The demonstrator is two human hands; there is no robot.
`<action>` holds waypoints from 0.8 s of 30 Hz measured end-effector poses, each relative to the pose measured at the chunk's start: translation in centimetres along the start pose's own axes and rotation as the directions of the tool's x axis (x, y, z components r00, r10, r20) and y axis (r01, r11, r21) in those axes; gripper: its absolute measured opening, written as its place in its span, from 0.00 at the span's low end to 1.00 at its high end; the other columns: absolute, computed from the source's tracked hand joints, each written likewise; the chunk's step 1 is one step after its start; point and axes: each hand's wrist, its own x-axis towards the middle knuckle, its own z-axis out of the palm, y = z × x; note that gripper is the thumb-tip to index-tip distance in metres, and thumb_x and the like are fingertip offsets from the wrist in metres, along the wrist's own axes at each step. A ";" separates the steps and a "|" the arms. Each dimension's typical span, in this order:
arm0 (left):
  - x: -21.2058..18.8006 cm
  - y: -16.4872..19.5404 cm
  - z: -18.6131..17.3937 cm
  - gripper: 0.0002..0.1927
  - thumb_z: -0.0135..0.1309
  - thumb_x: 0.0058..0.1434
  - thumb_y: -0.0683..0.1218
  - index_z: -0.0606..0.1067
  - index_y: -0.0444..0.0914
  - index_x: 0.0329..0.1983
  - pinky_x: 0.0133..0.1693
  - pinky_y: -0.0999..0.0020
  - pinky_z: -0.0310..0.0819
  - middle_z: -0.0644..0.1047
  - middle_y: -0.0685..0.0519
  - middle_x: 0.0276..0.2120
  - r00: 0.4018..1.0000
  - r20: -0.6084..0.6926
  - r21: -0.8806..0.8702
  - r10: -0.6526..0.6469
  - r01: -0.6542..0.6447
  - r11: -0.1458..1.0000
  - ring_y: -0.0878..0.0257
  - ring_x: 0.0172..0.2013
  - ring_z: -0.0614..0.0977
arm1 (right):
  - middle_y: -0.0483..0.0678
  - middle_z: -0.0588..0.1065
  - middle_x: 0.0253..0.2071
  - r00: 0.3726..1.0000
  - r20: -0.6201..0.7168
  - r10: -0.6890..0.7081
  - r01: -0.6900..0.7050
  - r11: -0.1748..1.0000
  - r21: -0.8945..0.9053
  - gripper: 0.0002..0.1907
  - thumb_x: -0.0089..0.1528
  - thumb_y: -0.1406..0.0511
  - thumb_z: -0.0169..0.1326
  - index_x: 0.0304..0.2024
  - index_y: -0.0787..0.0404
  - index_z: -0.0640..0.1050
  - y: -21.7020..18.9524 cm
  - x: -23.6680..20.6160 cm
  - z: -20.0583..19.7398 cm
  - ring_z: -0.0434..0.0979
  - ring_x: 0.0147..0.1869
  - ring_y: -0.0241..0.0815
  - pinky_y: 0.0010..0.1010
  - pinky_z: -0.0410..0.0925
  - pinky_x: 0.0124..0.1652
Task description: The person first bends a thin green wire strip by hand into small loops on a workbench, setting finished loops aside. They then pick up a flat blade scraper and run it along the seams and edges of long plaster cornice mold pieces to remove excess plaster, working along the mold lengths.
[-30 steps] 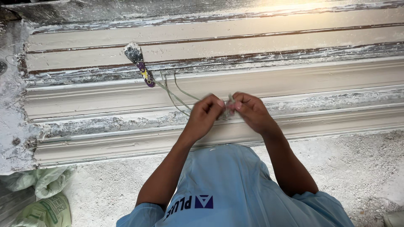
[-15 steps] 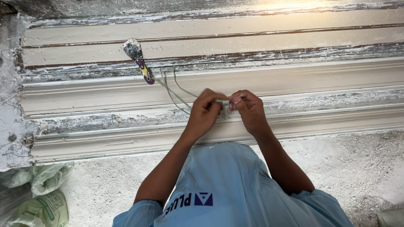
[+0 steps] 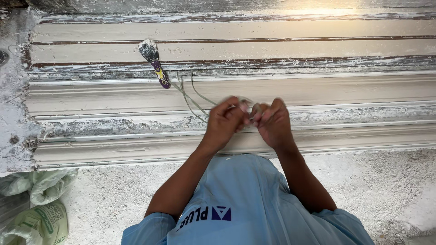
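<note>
We are twisting thin fibre strands [image 3: 193, 97] — left hand [image 3: 225, 121] and right hand [image 3: 272, 121] both pinching them — over the moulding [image 3: 113, 97].

A crumpled pale-green printed sack [image 3: 34, 224] lies at the lower left corner.

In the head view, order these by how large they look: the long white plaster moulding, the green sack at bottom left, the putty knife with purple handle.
1. Long white plaster moulding, spanning the frame.
2. Green sack, partly cut off by the edge.
3. Putty knife with purple handle, lying farther away, clearly smallest.
</note>
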 end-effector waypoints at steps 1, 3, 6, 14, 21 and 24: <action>0.5 -0.3 0.0 0.07 0.49 0.77 0.39 0.73 0.30 0.53 0.31 0.65 0.64 0.70 0.43 0.38 0.992 -0.117 -0.160 0.037 -0.055 0.986 0.60 0.30 0.68 | 0.50 0.78 0.40 0.997 0.079 0.007 0.010 0.977 -0.212 0.07 0.73 0.68 0.54 0.40 0.58 0.70 0.0 -0.3 0.3 0.77 0.46 0.39 0.34 0.71 0.48; 1.2 -0.6 -0.2 0.09 0.43 0.77 0.42 0.71 0.34 0.54 0.33 0.70 0.68 0.73 0.49 0.40 0.982 -0.186 -0.310 0.023 -0.081 0.947 0.66 0.34 0.72 | 0.53 0.77 0.40 0.974 0.218 0.070 0.075 0.802 -0.593 0.08 0.71 0.69 0.55 0.42 0.60 0.67 -0.2 -0.9 0.6 0.76 0.47 0.42 0.32 0.71 0.47; 0.6 -0.3 -0.6 0.12 0.37 0.74 0.46 0.70 0.37 0.52 0.49 0.72 0.81 0.78 0.52 0.47 0.998 -0.030 -0.326 -0.056 0.043 0.944 0.69 0.48 0.82 | 0.49 0.78 0.35 0.998 -0.030 -0.050 0.025 0.835 -0.550 0.08 0.74 0.69 0.50 0.41 0.56 0.66 -0.5 -0.4 -0.6 0.75 0.39 0.37 0.26 0.68 0.39; -3.2 1.4 -1.0 0.15 0.42 0.80 0.45 0.77 0.33 0.49 0.60 0.68 0.72 0.77 0.52 0.52 0.817 0.546 -0.068 0.186 -0.178 0.982 0.64 0.55 0.78 | 0.48 0.74 0.34 0.983 -0.150 0.103 -0.112 0.992 -0.053 0.09 0.73 0.66 0.54 0.43 0.58 0.67 0.5 0.3 -2.8 0.70 0.35 0.32 0.24 0.66 0.38; 0.1 -2.0 -1.6 0.05 0.54 0.71 0.40 0.75 0.31 0.44 0.39 0.72 0.76 0.78 0.49 0.44 0.993 0.012 0.075 0.117 -0.118 0.990 0.65 0.39 0.80 | 0.47 0.72 0.35 0.985 -0.170 -0.030 -0.002 0.982 -0.188 0.10 0.71 0.68 0.56 0.43 0.57 0.66 1.2 -1.0 -1.2 0.72 0.40 0.34 0.26 0.68 0.42; 1.3 -2.6 -1.4 0.08 0.52 0.73 0.39 0.68 0.31 0.51 0.33 0.70 0.72 0.76 0.49 0.43 0.955 -0.273 0.049 0.115 -0.106 0.993 0.63 0.35 0.78 | 0.48 0.74 0.33 0.992 0.034 0.125 -0.094 0.870 -0.484 0.07 0.73 0.67 0.52 0.43 0.58 0.66 1.8 -2.0 -1.1 0.73 0.39 0.34 0.23 0.67 0.40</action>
